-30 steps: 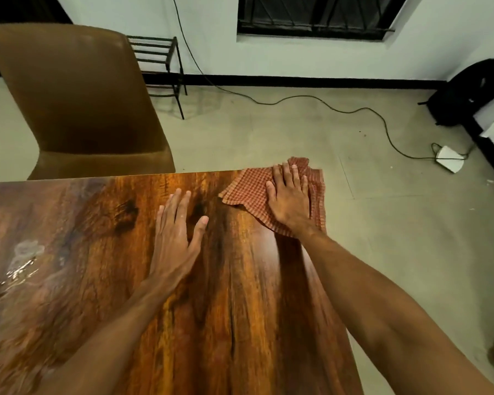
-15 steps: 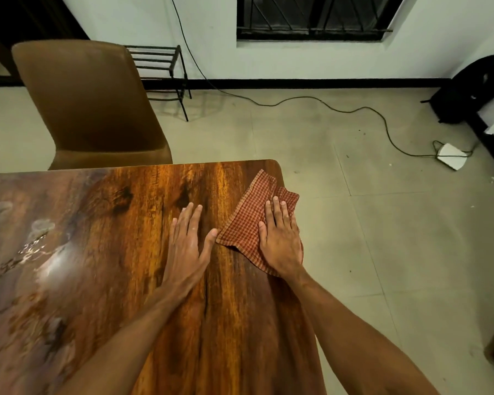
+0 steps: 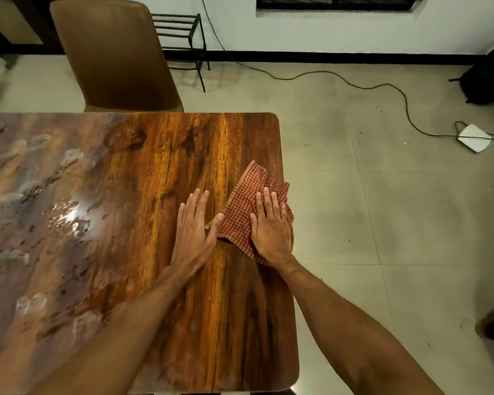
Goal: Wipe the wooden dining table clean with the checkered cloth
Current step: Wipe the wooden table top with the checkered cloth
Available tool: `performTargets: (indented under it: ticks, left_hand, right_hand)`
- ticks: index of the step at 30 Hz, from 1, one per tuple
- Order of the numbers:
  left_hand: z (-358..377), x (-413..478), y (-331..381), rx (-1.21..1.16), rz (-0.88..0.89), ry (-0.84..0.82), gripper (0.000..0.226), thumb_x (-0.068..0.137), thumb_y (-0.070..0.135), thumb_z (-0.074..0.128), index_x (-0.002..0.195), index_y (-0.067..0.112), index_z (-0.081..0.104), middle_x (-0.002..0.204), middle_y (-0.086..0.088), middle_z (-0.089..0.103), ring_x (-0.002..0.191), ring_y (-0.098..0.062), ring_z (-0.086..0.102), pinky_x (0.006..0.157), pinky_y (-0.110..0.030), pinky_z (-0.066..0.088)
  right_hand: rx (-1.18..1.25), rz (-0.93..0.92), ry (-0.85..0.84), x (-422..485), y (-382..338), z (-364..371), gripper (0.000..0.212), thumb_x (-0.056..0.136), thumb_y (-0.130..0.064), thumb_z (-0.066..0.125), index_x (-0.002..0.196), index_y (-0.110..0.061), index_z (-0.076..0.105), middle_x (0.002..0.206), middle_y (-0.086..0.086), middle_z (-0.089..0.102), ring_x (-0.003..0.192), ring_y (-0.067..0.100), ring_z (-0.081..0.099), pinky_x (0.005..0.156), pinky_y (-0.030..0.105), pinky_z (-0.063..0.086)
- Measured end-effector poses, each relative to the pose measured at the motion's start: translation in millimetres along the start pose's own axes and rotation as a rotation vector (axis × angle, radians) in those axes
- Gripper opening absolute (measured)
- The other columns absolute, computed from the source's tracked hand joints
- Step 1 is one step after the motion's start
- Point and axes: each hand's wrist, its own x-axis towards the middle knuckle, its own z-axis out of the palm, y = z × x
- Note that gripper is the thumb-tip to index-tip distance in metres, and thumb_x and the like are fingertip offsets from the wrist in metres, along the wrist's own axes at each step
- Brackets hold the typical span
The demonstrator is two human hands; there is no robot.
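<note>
Flat-fingered, the right hand [image 3: 271,226] now presses the checkered cloth [image 3: 240,203] at three o'clock on the table [image 3: 211,323], back from the one o'clock corner; the left hand [image 3: 193,228] lies flat beside it; nine o'clock smears [image 3: 40,218] remain

Glossy wooden table [image 3: 226,323], checkered cloth [image 3: 240,201] at its right edge, perhaps wet smears [image 3: 69,220] across the left

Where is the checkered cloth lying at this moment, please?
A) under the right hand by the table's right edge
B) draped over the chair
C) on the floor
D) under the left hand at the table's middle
A: the right hand lies flat on the checkered cloth at the right edge of the wooden table.
</note>
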Motion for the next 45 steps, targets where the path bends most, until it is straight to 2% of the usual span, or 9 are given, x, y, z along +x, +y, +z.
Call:
performTargets:
  ticks: [7,13,19,25,30,33,36,40,45]
  left_hand:
    - [-20,-56,-29,-0.015,-0.036,0.014,0.068,0.102,0.054,0.034,0.159,0.018,0.024,0.168,-0.003,0.017,0.155,-0.014,0.011,0.127,-0.036,-0.001]
    - [-54,-99,-93,-0.053,-0.084,0.065,0.067,0.102,0.053,0.035,0.158,0.018,0.025,0.167,-0.002,0.019,0.155,-0.014,0.013,0.127,-0.042,0.005]
    - [-88,-129,-145,-0.076,-0.167,0.137,0.065,0.101,0.048,0.039,0.157,0.015,0.03,0.167,-0.004,0.022,0.155,-0.016,0.016,0.127,-0.035,0.002]
    - [-119,-158,-207,-0.108,-0.231,0.19,0.065,0.102,0.054,0.035,0.159,0.028,0.017,0.169,0.005,0.012,0.152,0.0,-0.001,0.126,-0.033,-0.002]
    - [-132,-178,-224,-0.089,-0.238,0.19,0.065,0.103,0.05,0.035,0.16,0.023,0.019,0.169,0.0,0.013,0.156,-0.012,0.006,0.127,-0.037,0.0]
    - [-134,-191,-218,-0.081,-0.234,0.208,0.063,0.104,0.048,0.035,0.159,0.022,0.02,0.168,0.001,0.014,0.154,-0.006,0.007,0.127,-0.034,0.002]
    - [-127,-203,-202,-0.124,-0.236,0.184,0.062,0.104,0.049,0.035,0.159,0.024,0.02,0.168,0.004,0.014,0.151,0.001,0.003,0.126,-0.035,0.003]
    - [-109,-221,-175,-0.153,-0.2,0.129,0.068,0.101,0.058,0.029,0.159,0.024,0.018,0.168,0.003,0.011,0.151,0.001,0.0,0.126,-0.033,-0.004]
    - [-100,-242,-147,-0.127,-0.133,0.104,0.066,0.102,0.051,0.034,0.158,0.018,0.023,0.168,-0.002,0.016,0.155,-0.011,0.01,0.128,-0.042,0.002]
  right_hand:
    - [-0.035,-0.115,-0.058,-58,10,2,0.064,0.11,-0.05,0.021,0.167,-0.025,0.003,0.174,-0.002,-0.007,0.16,0.019,-0.011,0.131,0.047,0.001]
    - [0.044,0.223,0.075,-68,-71,25,0.06,0.112,-0.036,0.028,0.167,-0.017,0.012,0.175,0.008,0.0,0.161,0.03,-0.004,0.13,0.049,-0.004]
    - [-0.034,-0.351,-0.084,-73,-189,66,0.058,0.112,-0.037,0.026,0.166,-0.021,0.015,0.175,0.003,0.004,0.162,0.025,0.0,0.131,0.047,0.007]
    - [-0.057,-0.082,-0.048,-41,-259,78,0.06,0.112,-0.041,0.027,0.167,-0.023,0.012,0.175,0.009,-0.001,0.161,0.033,-0.004,0.13,0.053,0.0]
    - [-0.068,-0.457,-0.17,-101,-326,108,0.06,0.111,-0.038,0.025,0.167,-0.022,0.008,0.175,0.007,-0.006,0.16,0.03,-0.01,0.13,0.051,-0.003]
    - [-0.069,-0.577,-0.173,-145,-314,114,0.06,0.111,-0.039,0.025,0.167,-0.023,0.01,0.175,0.005,-0.003,0.161,0.026,-0.009,0.13,0.046,-0.005]
    - [-0.092,-0.623,-0.169,-172,-268,106,0.057,0.112,-0.041,0.025,0.167,-0.027,0.013,0.175,0.0,0.001,0.162,0.02,-0.003,0.131,0.045,0.004]
    - [-0.125,-0.42,-0.096,-197,-183,86,0.059,0.11,-0.047,0.02,0.166,-0.032,0.009,0.175,-0.003,0.0,0.161,0.018,-0.003,0.13,0.049,0.013]
    - [0.004,0.129,0.054,-226,-155,77,0.059,0.112,-0.037,0.029,0.166,-0.02,0.017,0.174,0.007,0.007,0.161,0.028,0.004,0.13,0.053,0.009]
